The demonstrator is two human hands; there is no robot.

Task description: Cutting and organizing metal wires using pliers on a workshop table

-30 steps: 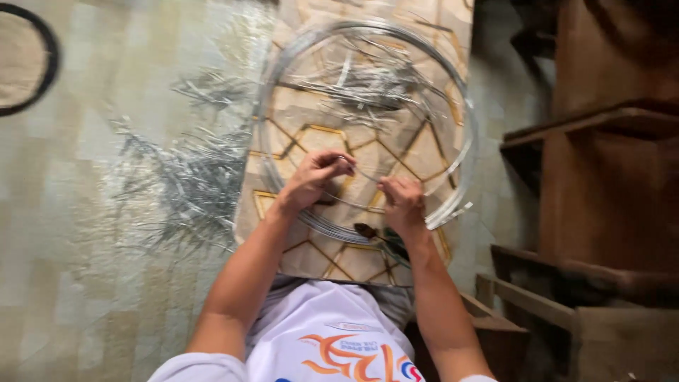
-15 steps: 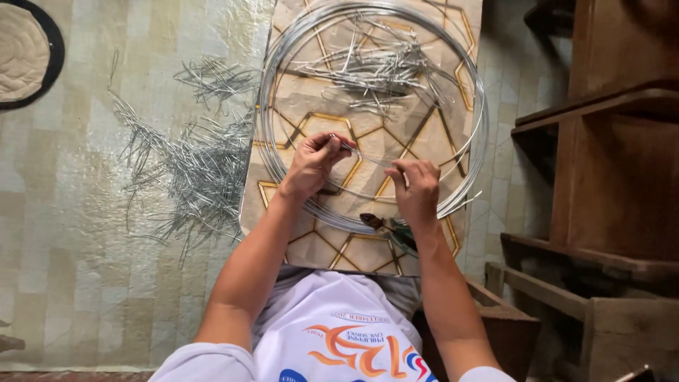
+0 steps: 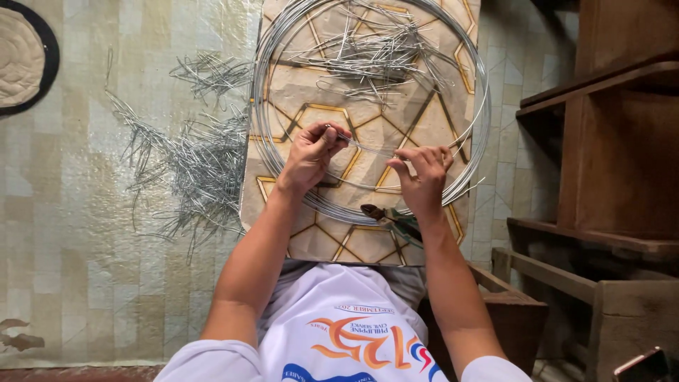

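Soft, even daylight, moderately bright; floor tiles (image 3: 85, 233) carry a mild sheen at left. Wooden shelves (image 3: 608, 141) at right fall into deep shadow. Focus sharp at centre; wide-angle bending at the edges; no motion blur

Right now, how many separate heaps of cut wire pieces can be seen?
3. One heap lies on the floor left of the mat, a smaller one above it, and one on the mat inside the wire coil. Some pieces may be hidden.
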